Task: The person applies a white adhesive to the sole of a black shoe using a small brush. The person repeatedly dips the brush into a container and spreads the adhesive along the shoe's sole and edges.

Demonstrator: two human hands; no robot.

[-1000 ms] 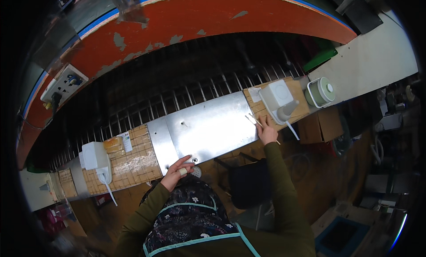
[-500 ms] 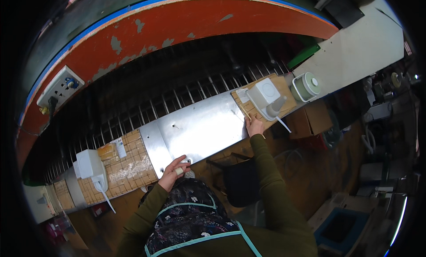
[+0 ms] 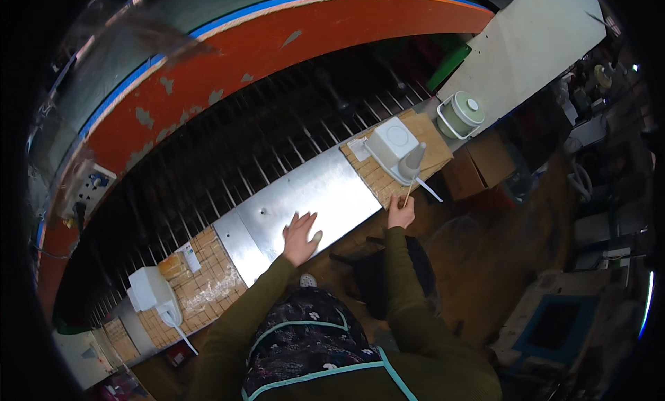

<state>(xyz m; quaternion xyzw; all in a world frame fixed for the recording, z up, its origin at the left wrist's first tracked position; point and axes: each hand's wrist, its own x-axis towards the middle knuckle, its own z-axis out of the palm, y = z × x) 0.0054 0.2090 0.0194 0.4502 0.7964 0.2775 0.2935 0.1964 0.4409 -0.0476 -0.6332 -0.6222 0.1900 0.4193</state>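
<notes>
So left hand [image 3: 300,236] lies flat, fingers spread, on the steel plate [image 3: 305,200]; right hand [image 3: 401,212] pinches a thin stick [image 3: 409,191]. Small white label [image 3: 188,257] left on the bench [image 3: 208,290], print unreadable.

A long, narrow desk [image 3: 208,290] with a wooden block-pattern top runs from lower left to upper right. A shiny metal sheet [image 3: 305,200] lies flat on its middle stretch. A white box-shaped device [image 3: 391,141] sits on the wood near the right end, another white device [image 3: 154,290] towards the left, with a small label card [image 3: 188,257] nearby
</notes>
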